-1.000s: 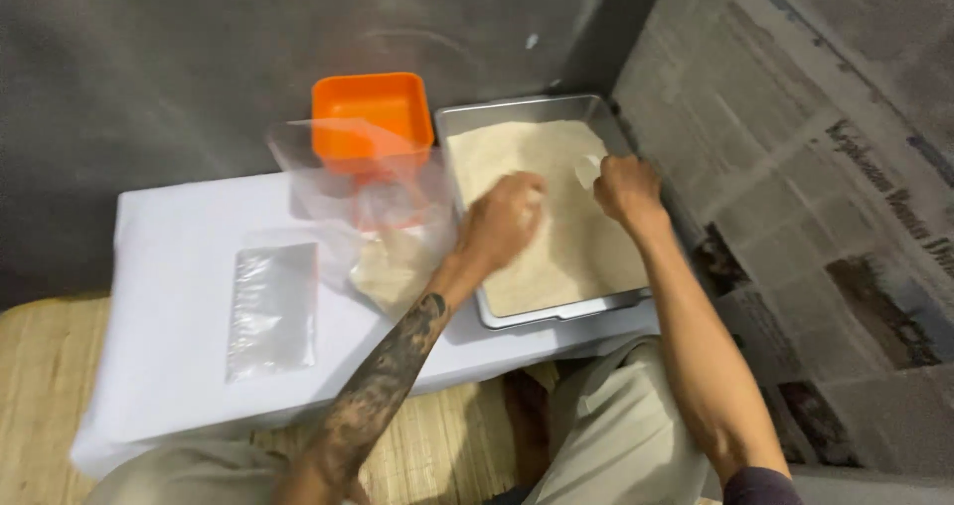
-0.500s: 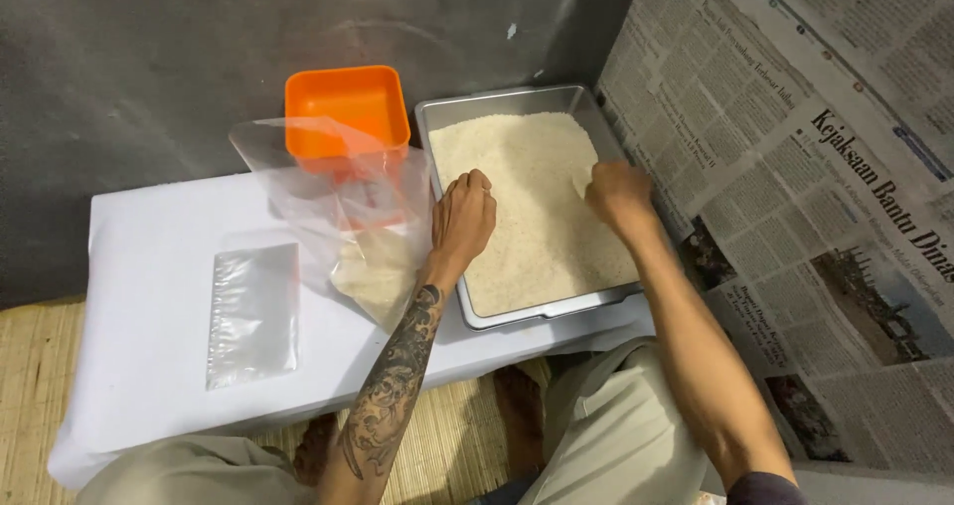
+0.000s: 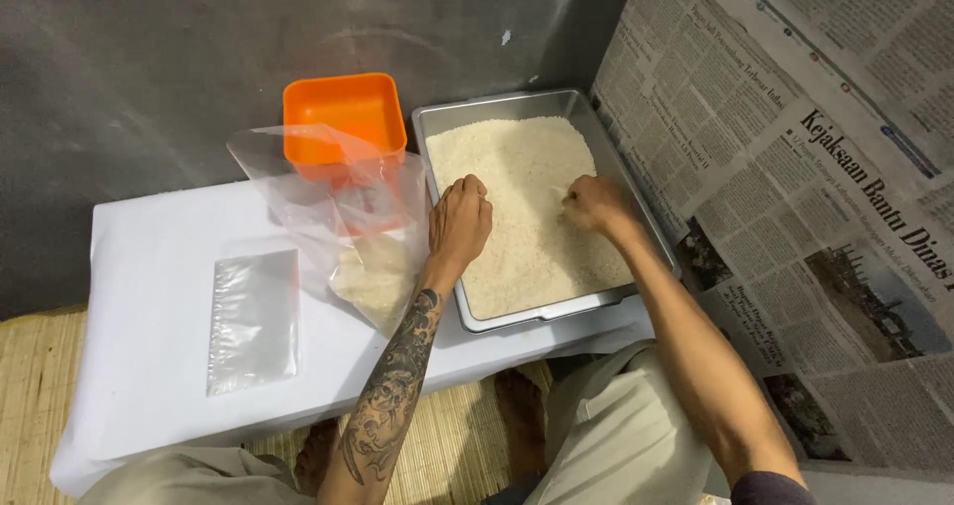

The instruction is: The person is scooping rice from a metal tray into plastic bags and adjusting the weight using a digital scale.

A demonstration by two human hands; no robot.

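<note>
Currently, my readings from the head view:
Left hand (image 3: 459, 222): I see it curled loosely, knuckles up, over the left edge of the rice (image 3: 527, 207); whether its grip pinches grains, I cannot tell.
Right hand (image 3: 594, 204): fingers bunched and dug into the rice at the right of the tray; I cannot tell what the grip encloses.
Rice: fills the metal tray (image 3: 517, 318), which sits at the right end of the white surface (image 3: 149, 266).
Open plastic bag (image 3: 338, 217): just left of the tray, some rice in its bottom, mouth leaning on the orange container (image 3: 343, 117).
Flat empty bag (image 3: 253, 318): farther left, lying apart.
Right wall: newspaper (image 3: 795, 197).
</note>
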